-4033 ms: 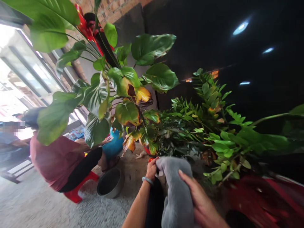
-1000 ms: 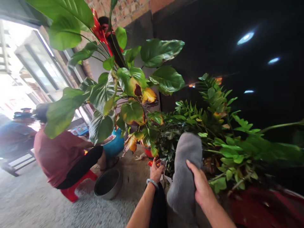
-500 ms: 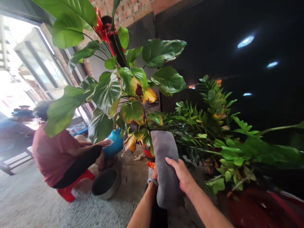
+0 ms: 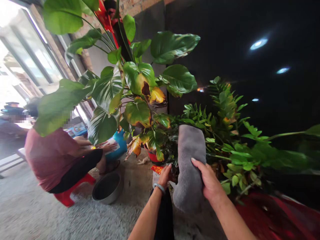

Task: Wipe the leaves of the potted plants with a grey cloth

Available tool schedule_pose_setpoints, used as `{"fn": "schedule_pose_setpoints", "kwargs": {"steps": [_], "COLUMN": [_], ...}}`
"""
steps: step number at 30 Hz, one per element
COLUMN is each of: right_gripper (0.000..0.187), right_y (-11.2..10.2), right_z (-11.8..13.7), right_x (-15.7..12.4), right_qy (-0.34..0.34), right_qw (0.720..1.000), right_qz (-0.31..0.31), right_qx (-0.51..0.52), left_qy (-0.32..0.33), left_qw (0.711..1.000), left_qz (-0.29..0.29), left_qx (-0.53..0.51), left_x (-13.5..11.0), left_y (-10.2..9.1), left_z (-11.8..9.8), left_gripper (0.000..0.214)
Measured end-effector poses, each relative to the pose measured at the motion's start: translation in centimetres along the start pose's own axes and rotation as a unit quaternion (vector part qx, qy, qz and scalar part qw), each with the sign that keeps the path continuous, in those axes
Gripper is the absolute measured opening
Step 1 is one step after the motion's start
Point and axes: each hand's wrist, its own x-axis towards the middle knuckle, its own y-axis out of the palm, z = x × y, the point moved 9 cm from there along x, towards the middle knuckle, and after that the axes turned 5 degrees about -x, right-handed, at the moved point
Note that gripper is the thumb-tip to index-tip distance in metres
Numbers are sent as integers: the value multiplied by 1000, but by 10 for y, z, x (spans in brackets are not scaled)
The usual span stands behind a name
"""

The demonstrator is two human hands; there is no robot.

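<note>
A long grey towel (image 4: 192, 150), folded and hanging upright, is gripped near its middle by my right hand (image 4: 208, 180), thumb on its front. My left hand (image 4: 165, 176), wearing a bracelet (image 4: 159, 188), is just left of the towel, apart from it, its fingers loosely stretched; part of them is hidden. Behind the towel spreads a low plant with small glossy leaves (image 4: 200, 118). Above and left stands a tall broad-leaved plant (image 4: 138, 111) with several yellow and brown leaves and a red ribbon (image 4: 103, 15).
At the left a person in a reddish shirt (image 4: 50, 150) sits on a red stool (image 4: 66, 196), hands at a blue rounded object (image 4: 119, 145). A grey basin (image 4: 107, 188) stands on the concrete floor. Another person sits far left. A shiny dark wall (image 4: 237, 43) stands behind the plants.
The towel has moved right and slightly up with my right hand. My left hand, earlier partly behind the towel, now shows clear of it. The view has shifted a little.
</note>
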Motion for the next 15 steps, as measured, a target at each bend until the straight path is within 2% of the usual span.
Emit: {"fn": "schedule_pose_setpoints", "kwargs": {"steps": [3,5,6,8,10,13,15], "right_gripper": [33,34,35,39,42,39,35], "right_y": [-3,-18,-26,-37,-42,-44,-40], "right_z": [-54,-84,-89,-78,-44,8,11], "right_x": [1,-13,-20,-33,-37,-23,-5], "right_qy": [83,105,100,58,-9,-100,-86], "right_qw": [995,992,991,993,993,981,982], "right_qz": [33,14,-5,-46,-95,-166,-166], "right_qx": [-33,-73,-87,-90,-71,-26,20], "left_qy": [-8,-5,-5,-9,-15,-21,-23], "left_qw": [999,999,999,999,999,1000,1000], "left_qz": [37,40,37,29,21,7,0], "left_qx": [14,18,19,20,21,19,17], "left_x": [-5,-5,-4,-2,0,0,-2], "left_y": [5,5,4,1,-1,-5,-7], "left_z": [-4,-7,-7,-6,-4,-5,-6], "left_gripper": [39,33,30,27,30,28,25]}}
